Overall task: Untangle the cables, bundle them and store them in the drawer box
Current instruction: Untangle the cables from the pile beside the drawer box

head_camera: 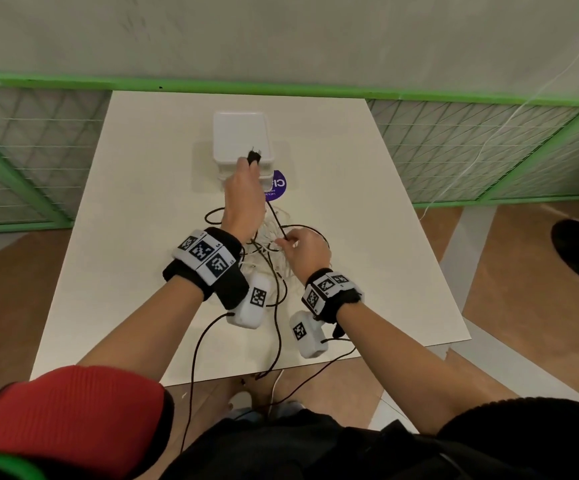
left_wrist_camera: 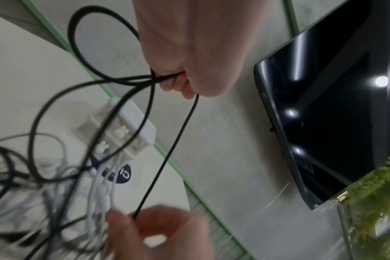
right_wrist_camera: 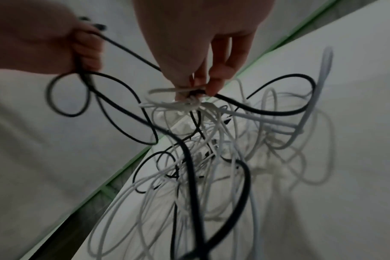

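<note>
I'm mid-untangle: my left hand (head_camera: 243,195) grips the black cable (left_wrist_camera: 167,154) near its plug, raised over the box (head_camera: 241,140); my right hand (head_camera: 307,245) pinches it at the tangle (right_wrist_camera: 211,149) on the desk (head_camera: 125,237). Next I'd draw it free of the white loops.

The black cable (head_camera: 275,216) is raised above the table, its plug end (head_camera: 254,156) sticking up in front of the drawer box (head_camera: 242,140); several of its loops are gathered together and one strand runs taut down to the tangle. White cables (right_wrist_camera: 214,140) lie in a loose knotted heap on the table, wound through with black loops. The drawer box is small, white and stacked, standing upright at the far middle of the table.
</note>
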Demonstrator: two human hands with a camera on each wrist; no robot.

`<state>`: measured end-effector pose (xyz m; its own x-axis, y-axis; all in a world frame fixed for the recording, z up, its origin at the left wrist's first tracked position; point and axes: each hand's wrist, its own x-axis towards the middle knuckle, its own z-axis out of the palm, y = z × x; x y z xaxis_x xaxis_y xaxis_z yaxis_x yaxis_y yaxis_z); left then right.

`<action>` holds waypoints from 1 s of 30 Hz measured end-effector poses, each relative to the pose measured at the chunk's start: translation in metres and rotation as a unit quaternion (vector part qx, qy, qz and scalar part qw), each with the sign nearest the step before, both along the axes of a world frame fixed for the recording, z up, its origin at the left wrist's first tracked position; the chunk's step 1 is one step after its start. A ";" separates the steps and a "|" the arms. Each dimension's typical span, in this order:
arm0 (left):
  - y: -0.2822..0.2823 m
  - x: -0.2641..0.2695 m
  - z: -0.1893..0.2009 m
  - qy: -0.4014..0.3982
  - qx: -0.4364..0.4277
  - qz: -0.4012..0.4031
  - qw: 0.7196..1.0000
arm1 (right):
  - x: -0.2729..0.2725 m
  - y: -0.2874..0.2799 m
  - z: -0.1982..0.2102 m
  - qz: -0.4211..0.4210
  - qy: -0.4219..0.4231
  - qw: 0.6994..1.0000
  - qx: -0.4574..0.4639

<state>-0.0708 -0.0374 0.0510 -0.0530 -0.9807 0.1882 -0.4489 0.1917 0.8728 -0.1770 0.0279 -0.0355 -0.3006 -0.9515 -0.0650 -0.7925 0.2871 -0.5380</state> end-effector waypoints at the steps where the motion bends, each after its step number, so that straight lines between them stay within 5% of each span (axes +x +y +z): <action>1: -0.003 0.002 0.007 0.013 -0.013 0.015 1.000 | -0.005 0.000 0.000 -0.009 0.000 1.000 0.017; 8: -0.014 0.015 0.018 0.038 -0.064 0.098 0.992 | -0.011 -0.006 -0.008 -0.016 -0.014 0.999 0.049; 11: -0.018 0.031 0.002 -0.130 -0.020 0.080 0.988 | -0.011 -0.009 -0.007 -0.005 -0.010 0.999 0.042; 14: -0.019 0.038 -0.010 -0.307 -0.042 0.057 0.949 | -0.007 -0.013 0.001 0.026 0.043 0.997 0.053; 19: 0.020 -0.001 -0.001 -0.360 -0.253 -0.052 0.896 | 0.001 -0.017 0.018 0.085 0.152 0.982 0.077; 22: 0.031 -0.017 -0.006 -0.405 -0.125 -0.186 0.887 | 0.000 -0.015 0.028 0.098 0.156 0.980 0.080; 25: 0.027 -0.018 -0.017 -0.440 0.035 -0.237 0.865 | 0.000 -0.011 0.034 0.097 0.143 0.983 0.066; 30: 0.023 -0.013 -0.032 -0.432 0.016 -0.236 0.871 | -0.002 -0.003 0.033 0.062 0.034 0.997 0.001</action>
<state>-0.0836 -0.0139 0.0186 -0.5591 -0.8159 -0.1477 -0.8183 0.5142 0.2569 -0.1791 0.0248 -0.0025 -0.1845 -0.9815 -0.0508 -0.8567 0.1859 -0.4811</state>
